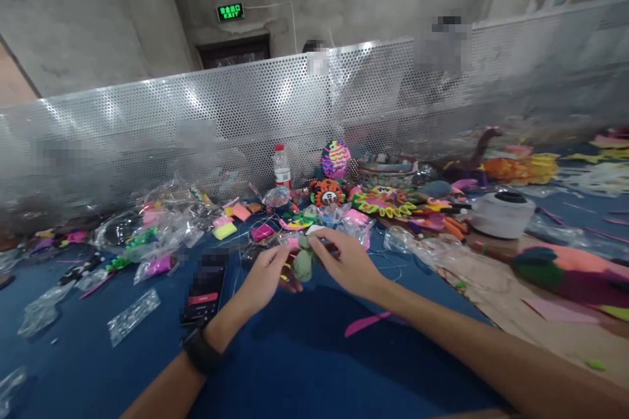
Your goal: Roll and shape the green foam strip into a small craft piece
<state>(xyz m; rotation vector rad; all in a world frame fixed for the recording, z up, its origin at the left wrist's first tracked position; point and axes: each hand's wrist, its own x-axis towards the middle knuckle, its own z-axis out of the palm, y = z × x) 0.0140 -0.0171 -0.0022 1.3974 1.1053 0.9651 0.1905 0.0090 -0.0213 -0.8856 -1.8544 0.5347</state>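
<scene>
Counter: its blue surface (304,360) is covered with wrapped clay and scraps beyond the hands.
Right hand (351,265): reached in from the right, palm turned inward; its grip is closed on the lump's upper part, thumb and fingers pinched.
Left hand (265,275): angled in from the left, dark watch (200,350) worn at the wrist; its grip is curled around the lump's left side and underside.
Phone (206,288): laid just beside the left forearm.
Green lump (302,266): held between both hands, touched by each, neither nearer; its long axis is stood roughly upright.
Pink strip (366,323): left below the right forearm.
</scene>
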